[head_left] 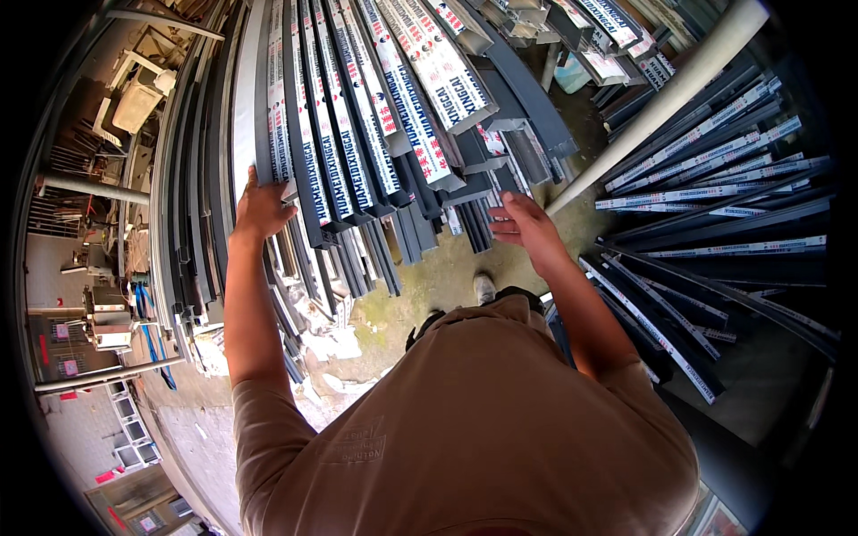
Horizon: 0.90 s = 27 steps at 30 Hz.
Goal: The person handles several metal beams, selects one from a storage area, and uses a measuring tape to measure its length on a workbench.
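Floor [402, 314] is showing below twelve-o'clock bars [413, 125], none being lifted clear; left hand [260, 211] is touching one, grip unclear; right hand [527, 229] is hanging unclenched.

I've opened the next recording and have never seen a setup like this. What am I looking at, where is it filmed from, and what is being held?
There is no machine here, just a person's bare hands. The single picture comes from a wide fisheye camera on the head, looking down, so straight edges bend and the brown shirt fills the lower middle.

In front lies a stack of long bars, mostly dark grey, many with white printed strips. The left hand is against the bars at the stack's left part; whether it grips one is unclear. The right hand is open near the bar ends and holds nothing visible. More bars lie at the right, beyond a pale pole.
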Each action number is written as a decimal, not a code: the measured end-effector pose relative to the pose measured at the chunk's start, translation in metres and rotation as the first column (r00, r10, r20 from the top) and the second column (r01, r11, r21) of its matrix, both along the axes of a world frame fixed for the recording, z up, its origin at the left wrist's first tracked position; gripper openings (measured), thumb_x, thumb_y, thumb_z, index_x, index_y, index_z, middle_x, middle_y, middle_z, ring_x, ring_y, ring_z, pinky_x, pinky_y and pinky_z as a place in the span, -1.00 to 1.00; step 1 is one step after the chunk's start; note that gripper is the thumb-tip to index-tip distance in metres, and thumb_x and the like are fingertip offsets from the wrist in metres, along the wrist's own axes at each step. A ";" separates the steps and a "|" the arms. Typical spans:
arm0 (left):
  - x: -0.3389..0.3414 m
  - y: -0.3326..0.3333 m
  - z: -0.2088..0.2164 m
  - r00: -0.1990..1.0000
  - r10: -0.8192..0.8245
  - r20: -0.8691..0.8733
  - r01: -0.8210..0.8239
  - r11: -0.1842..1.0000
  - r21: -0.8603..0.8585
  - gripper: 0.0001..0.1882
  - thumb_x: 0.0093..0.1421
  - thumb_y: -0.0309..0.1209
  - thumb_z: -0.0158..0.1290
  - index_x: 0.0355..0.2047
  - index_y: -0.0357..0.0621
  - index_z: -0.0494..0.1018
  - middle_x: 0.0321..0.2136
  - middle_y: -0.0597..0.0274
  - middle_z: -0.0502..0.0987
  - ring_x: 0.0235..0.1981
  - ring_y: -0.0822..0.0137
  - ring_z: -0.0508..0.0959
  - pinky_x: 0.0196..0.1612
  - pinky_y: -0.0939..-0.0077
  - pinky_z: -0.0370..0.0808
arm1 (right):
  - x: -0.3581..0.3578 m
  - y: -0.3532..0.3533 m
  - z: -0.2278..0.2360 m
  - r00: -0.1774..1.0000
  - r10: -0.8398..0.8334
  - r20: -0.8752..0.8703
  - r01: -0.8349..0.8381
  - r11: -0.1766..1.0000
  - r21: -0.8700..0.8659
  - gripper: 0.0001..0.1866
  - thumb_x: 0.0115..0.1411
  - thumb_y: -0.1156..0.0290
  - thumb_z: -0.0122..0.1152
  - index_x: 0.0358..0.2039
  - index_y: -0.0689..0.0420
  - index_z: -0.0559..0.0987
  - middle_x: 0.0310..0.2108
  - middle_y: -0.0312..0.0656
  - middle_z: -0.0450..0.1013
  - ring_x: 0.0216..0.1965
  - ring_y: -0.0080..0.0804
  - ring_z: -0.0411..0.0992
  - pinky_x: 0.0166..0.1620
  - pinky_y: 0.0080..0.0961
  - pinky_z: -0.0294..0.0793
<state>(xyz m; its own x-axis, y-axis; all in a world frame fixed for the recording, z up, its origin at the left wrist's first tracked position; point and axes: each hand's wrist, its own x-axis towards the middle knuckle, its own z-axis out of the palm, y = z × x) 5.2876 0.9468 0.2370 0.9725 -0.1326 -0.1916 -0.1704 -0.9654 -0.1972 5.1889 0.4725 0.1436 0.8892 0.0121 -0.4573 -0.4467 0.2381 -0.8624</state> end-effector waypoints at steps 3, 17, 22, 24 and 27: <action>-0.002 -0.005 0.007 0.998 0.044 0.038 -0.042 0.997 -0.059 -0.38 0.11 -0.16 0.32 0.18 -0.06 0.54 0.12 -0.02 0.59 0.41 -0.22 0.26 0.49 0.06 0.16 | 0.014 0.012 -0.006 1.000 0.021 -0.012 -0.020 0.999 0.025 -0.43 0.43 -0.04 0.16 0.19 0.17 0.45 0.00 -0.05 0.59 -0.06 -0.30 0.61 0.00 -0.34 0.60; -0.005 0.000 -0.006 0.997 0.071 0.013 -0.072 0.996 0.053 -0.38 0.14 0.03 0.30 0.14 0.02 0.60 0.15 -0.06 0.57 0.48 -0.28 0.10 0.53 0.04 0.05 | 0.039 0.012 -0.021 0.986 -0.131 0.101 0.124 0.989 0.076 -0.43 0.43 0.02 0.18 0.23 0.19 0.43 0.05 -0.15 0.50 0.07 -0.31 0.51 0.07 -0.32 0.57; 0.002 0.000 -0.006 0.994 0.098 -0.043 -0.095 0.992 0.083 -0.37 0.15 0.06 0.28 0.15 0.02 0.59 0.14 -0.03 0.58 0.49 -0.22 0.09 0.55 0.03 -0.02 | 0.049 0.013 -0.009 0.979 -0.172 0.107 0.153 0.975 0.164 -0.52 0.43 0.11 0.22 0.17 0.18 0.46 0.06 -0.09 0.51 0.15 -0.23 0.48 0.14 -0.22 0.52; 0.001 0.000 -0.006 0.995 0.099 -0.028 -0.096 0.992 0.083 -0.38 0.16 0.06 0.28 0.15 0.02 0.59 0.14 -0.02 0.58 0.49 -0.22 0.09 0.55 0.03 -0.02 | 0.050 0.014 -0.009 0.979 -0.166 0.117 0.147 0.977 0.155 -0.54 0.43 0.11 0.22 0.16 0.16 0.46 0.06 -0.09 0.51 0.15 -0.24 0.48 0.13 -0.25 0.52; -0.001 -0.003 -0.002 0.995 0.098 -0.038 -0.094 0.992 0.080 -0.36 0.15 0.07 0.28 0.15 0.01 0.59 0.13 -0.03 0.59 0.49 -0.22 0.09 0.55 0.03 -0.01 | 0.052 0.013 -0.013 0.979 -0.155 0.132 0.136 0.981 0.142 -0.55 0.42 0.10 0.23 0.15 0.12 0.47 0.05 -0.09 0.52 0.14 -0.26 0.48 0.11 -0.30 0.50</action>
